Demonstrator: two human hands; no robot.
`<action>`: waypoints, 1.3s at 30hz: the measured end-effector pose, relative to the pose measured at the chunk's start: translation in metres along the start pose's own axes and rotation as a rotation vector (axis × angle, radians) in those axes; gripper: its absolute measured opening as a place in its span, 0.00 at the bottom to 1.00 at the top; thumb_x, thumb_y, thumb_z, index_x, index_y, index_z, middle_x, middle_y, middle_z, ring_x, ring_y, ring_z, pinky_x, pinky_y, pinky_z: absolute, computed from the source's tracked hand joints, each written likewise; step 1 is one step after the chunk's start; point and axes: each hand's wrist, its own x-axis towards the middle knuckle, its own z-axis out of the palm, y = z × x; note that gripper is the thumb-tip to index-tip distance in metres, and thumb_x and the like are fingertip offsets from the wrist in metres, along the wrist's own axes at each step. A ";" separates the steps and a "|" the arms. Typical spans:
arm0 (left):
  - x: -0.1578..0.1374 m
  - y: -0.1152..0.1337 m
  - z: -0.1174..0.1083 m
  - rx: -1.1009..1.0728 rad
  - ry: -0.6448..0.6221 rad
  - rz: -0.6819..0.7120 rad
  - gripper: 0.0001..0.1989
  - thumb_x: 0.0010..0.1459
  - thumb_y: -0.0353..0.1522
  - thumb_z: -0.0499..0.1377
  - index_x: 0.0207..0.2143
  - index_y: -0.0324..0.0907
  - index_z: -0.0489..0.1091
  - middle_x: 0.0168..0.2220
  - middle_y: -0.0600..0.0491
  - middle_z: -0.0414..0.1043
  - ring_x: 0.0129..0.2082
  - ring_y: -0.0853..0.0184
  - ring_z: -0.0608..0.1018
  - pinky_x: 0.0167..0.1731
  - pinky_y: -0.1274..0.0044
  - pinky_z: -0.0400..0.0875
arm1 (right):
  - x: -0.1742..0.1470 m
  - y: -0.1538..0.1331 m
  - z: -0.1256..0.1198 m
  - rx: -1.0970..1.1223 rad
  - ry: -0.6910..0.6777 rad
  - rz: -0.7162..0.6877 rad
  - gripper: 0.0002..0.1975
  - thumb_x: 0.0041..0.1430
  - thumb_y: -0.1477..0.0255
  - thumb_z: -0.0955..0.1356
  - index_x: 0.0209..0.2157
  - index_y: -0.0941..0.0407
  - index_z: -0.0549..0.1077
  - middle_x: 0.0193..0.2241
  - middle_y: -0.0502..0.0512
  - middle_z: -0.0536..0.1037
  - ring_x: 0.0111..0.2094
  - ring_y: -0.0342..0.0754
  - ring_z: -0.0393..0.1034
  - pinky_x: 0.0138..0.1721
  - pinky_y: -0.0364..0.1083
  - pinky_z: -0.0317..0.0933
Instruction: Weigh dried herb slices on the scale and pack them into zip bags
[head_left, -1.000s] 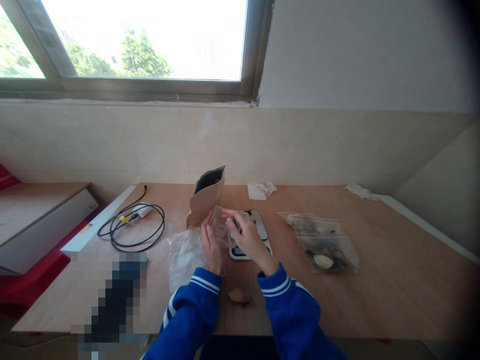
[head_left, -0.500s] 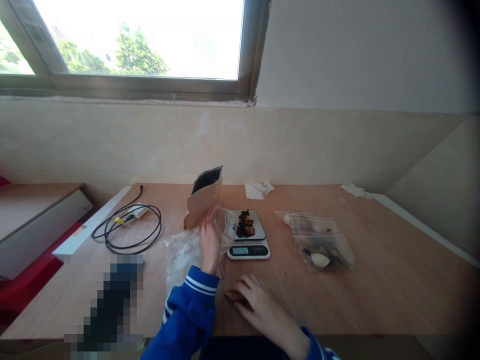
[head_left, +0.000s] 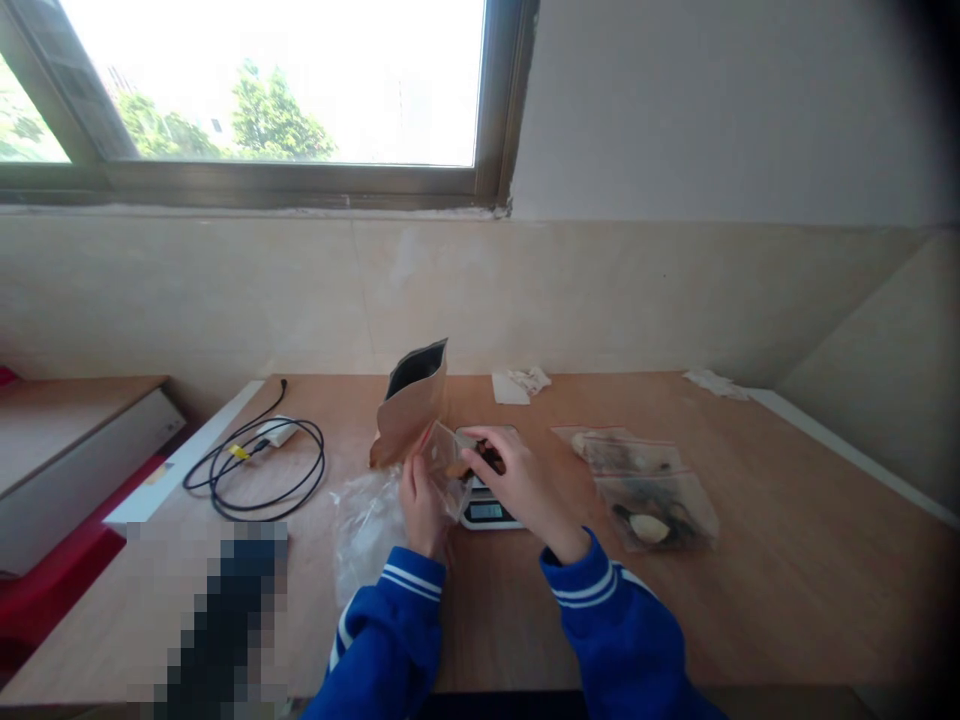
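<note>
My left hand (head_left: 424, 505) is closed on a small clear zip bag (head_left: 444, 450) and holds it up beside the scale. In my right hand (head_left: 514, 478) a brown dried piece (head_left: 457, 468) is pinched between thumb and fingers, right at the bag's mouth. Under my right hand stands the white kitchen scale (head_left: 487, 513) with a lit display. Dark brown dried pieces (head_left: 491, 455) lie on its plate, partly hidden by my fingers. Behind my left hand, an open brown paper pouch (head_left: 409, 410) stands upright. A crumpled clear plastic bag (head_left: 367, 530) lies left of my left wrist.
Right of the scale lie clear zip bags (head_left: 660, 500) with dried pieces inside. A coiled black cable (head_left: 217, 485) and white adapter (head_left: 277, 432) are at the left. Tissues (head_left: 529, 381) lie at the back, and a pixelated dark object (head_left: 225, 610) is front left.
My right hand has picked the brown piece up off the table near the front and moved it up to the small bag. My left hand stays on the bag.
</note>
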 end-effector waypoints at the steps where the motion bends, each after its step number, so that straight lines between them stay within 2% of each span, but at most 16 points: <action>1: -0.001 0.003 0.000 0.001 0.018 -0.003 0.21 0.63 0.41 0.46 0.52 0.41 0.67 0.53 0.46 0.69 0.54 0.61 0.70 0.55 0.67 0.62 | 0.004 0.011 0.004 0.007 0.005 0.000 0.14 0.63 0.64 0.61 0.45 0.53 0.71 0.43 0.57 0.75 0.45 0.51 0.68 0.48 0.52 0.62; 3: -0.004 0.009 -0.001 0.026 0.059 0.020 0.21 0.63 0.41 0.46 0.52 0.41 0.67 0.54 0.46 0.68 0.56 0.62 0.68 0.57 0.68 0.59 | 0.009 0.040 0.011 0.002 0.096 0.033 0.15 0.64 0.66 0.58 0.45 0.55 0.71 0.44 0.58 0.75 0.47 0.51 0.68 0.50 0.52 0.61; 5: -0.005 0.012 -0.001 0.046 0.064 0.061 0.22 0.64 0.40 0.45 0.54 0.40 0.65 0.56 0.45 0.66 0.58 0.63 0.66 0.59 0.68 0.57 | 0.012 0.071 0.018 -0.036 0.129 0.059 0.16 0.63 0.65 0.59 0.46 0.56 0.71 0.44 0.60 0.75 0.48 0.52 0.68 0.51 0.53 0.60; 8: -0.006 0.012 -0.001 0.061 0.039 0.079 0.22 0.65 0.39 0.44 0.55 0.39 0.64 0.57 0.44 0.65 0.58 0.62 0.65 0.59 0.67 0.56 | 0.014 0.103 0.027 -0.129 0.006 0.030 0.19 0.62 0.64 0.60 0.51 0.56 0.69 0.51 0.62 0.70 0.54 0.53 0.62 0.55 0.54 0.56; 11: -0.007 0.011 -0.001 0.108 0.054 0.081 0.22 0.65 0.39 0.44 0.54 0.39 0.65 0.56 0.45 0.66 0.58 0.62 0.66 0.59 0.67 0.57 | 0.013 0.112 0.036 -0.285 -0.144 -0.002 0.22 0.59 0.61 0.63 0.53 0.54 0.68 0.55 0.62 0.66 0.58 0.55 0.57 0.56 0.56 0.52; 13: -0.007 0.010 -0.002 0.115 0.060 0.080 0.22 0.64 0.40 0.44 0.54 0.39 0.65 0.56 0.45 0.66 0.58 0.62 0.66 0.59 0.68 0.58 | 0.010 0.113 0.041 -0.374 -0.172 -0.004 0.20 0.58 0.60 0.64 0.49 0.55 0.70 0.53 0.63 0.68 0.56 0.57 0.58 0.55 0.57 0.52; 18: -0.007 0.009 -0.003 0.098 0.100 0.027 0.23 0.64 0.41 0.44 0.54 0.37 0.65 0.56 0.43 0.66 0.57 0.61 0.66 0.58 0.67 0.58 | 0.004 0.122 0.049 -0.426 -0.038 0.021 0.12 0.61 0.65 0.61 0.38 0.56 0.73 0.39 0.60 0.72 0.45 0.54 0.64 0.48 0.53 0.57; 23: -0.007 0.006 -0.004 0.116 0.073 0.031 0.23 0.64 0.41 0.44 0.54 0.39 0.65 0.55 0.44 0.66 0.57 0.60 0.67 0.58 0.66 0.59 | 0.007 0.128 0.045 -0.396 0.050 0.028 0.09 0.57 0.69 0.62 0.31 0.56 0.73 0.34 0.58 0.71 0.40 0.53 0.65 0.44 0.51 0.59; 28: -0.005 0.004 -0.005 0.099 0.030 0.057 0.24 0.64 0.41 0.43 0.56 0.39 0.63 0.57 0.43 0.64 0.58 0.60 0.65 0.58 0.65 0.58 | 0.019 0.123 0.036 -0.168 0.203 0.106 0.13 0.58 0.66 0.61 0.28 0.56 0.73 0.31 0.59 0.73 0.37 0.52 0.66 0.42 0.50 0.59; 33: -0.006 0.005 -0.005 0.119 0.001 0.096 0.24 0.65 0.40 0.41 0.58 0.40 0.60 0.60 0.46 0.61 0.60 0.63 0.63 0.59 0.68 0.57 | 0.035 0.109 0.033 0.008 0.319 0.200 0.19 0.61 0.62 0.57 0.28 0.56 0.74 0.31 0.58 0.76 0.38 0.51 0.68 0.44 0.49 0.59; 35: -0.007 0.004 -0.004 0.122 -0.010 0.102 0.24 0.65 0.40 0.40 0.58 0.41 0.59 0.60 0.46 0.61 0.60 0.63 0.63 0.59 0.68 0.58 | 0.041 0.093 0.033 0.262 0.395 0.343 0.19 0.59 0.61 0.58 0.29 0.57 0.74 0.32 0.57 0.77 0.37 0.49 0.69 0.41 0.46 0.60; 37: -0.007 0.003 -0.004 0.107 -0.020 0.107 0.24 0.65 0.39 0.40 0.58 0.41 0.59 0.60 0.46 0.61 0.60 0.62 0.64 0.59 0.67 0.58 | 0.045 0.069 0.032 0.627 0.418 0.544 0.17 0.57 0.60 0.60 0.29 0.57 0.74 0.31 0.55 0.77 0.32 0.47 0.70 0.34 0.43 0.62; 39: -0.007 0.002 -0.005 0.096 -0.022 0.113 0.24 0.65 0.39 0.40 0.58 0.40 0.59 0.60 0.45 0.61 0.60 0.62 0.64 0.59 0.66 0.58 | 0.046 0.042 0.029 0.996 0.275 0.706 0.14 0.56 0.62 0.61 0.29 0.57 0.73 0.28 0.52 0.77 0.27 0.44 0.69 0.26 0.41 0.61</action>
